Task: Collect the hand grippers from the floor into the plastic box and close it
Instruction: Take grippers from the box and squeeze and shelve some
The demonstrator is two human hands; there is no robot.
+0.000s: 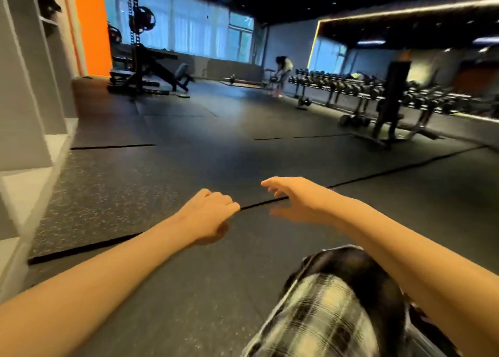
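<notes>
Beyond the fingertips, only bare floor mat (pixel 243 151) shows: no hand grippers or plastic box in view. Left hand (pixel 208 216) loosely curled, empty; right hand (pixel 294 197) fingers spread, empty. Nearer hand undeterminable.

Under your arms the floor mats (pixel 216 151) are dark grey, and the mat at your ten o'clock (pixel 108 194) is black flecked with pale specks. At your five o'clock your shirt (pixel 324 313) is a black-and-white plaid. Far off at eleven o'clock stands a bright orange wall (pixel 91 24).
</notes>
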